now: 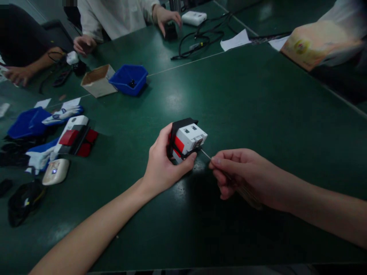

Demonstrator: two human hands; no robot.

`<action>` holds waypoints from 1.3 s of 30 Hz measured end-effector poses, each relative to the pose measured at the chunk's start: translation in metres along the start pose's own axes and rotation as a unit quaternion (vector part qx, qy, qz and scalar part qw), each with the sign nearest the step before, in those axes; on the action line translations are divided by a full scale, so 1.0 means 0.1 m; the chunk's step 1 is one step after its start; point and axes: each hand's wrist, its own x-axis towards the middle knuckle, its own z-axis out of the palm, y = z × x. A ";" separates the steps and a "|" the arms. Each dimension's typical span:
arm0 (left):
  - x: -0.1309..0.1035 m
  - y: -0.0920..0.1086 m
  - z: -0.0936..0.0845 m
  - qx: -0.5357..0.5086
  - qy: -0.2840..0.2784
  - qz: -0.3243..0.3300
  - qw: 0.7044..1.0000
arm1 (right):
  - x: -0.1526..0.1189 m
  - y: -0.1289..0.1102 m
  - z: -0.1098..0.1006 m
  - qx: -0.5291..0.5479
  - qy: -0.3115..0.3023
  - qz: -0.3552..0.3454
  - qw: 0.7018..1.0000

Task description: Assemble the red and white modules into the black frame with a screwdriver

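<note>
Near the middle of the table my left hand [162,164] is wrapped round a small boxy device [192,137] with white, red and black parts. Its white face with two small dark square openings is turned up, and the black rim lies against my fingers. My thumb presses on the near lower edge. My right hand [239,172], closed just to the right, pinches a screwdriver [205,154] by its thin metal shaft. The tip reaches the device's lower right side; whether it sits in a screw I cannot tell. The handle is mostly hidden under my palm and blurred.
On the green table [258,107] a cardboard box [100,88] and a blue bin [132,78] stand at the back left. Gloves [64,114], red-and-white parts [73,137], a cream case [56,172] and cables [25,202] lie left. Co-workers' hands [168,17] are across the table.
</note>
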 end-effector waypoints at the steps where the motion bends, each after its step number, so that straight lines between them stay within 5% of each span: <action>1: -0.01 0.00 0.00 -0.001 0.000 0.001 1.000 | -0.01 0.00 0.00 0.001 -0.004 0.005 1.000; 32: -0.02 0.00 0.00 0.041 0.011 0.069 0.997 | 0.00 -0.02 0.00 -0.004 -0.008 0.007 1.000; 36: -0.01 0.01 0.00 0.000 0.016 0.043 0.999 | 0.00 0.01 0.00 -0.019 -0.011 -0.026 0.999; 39: 0.00 -0.01 -0.01 -0.017 0.023 0.018 0.999 | -0.02 0.04 -0.01 -0.084 0.025 -0.119 0.989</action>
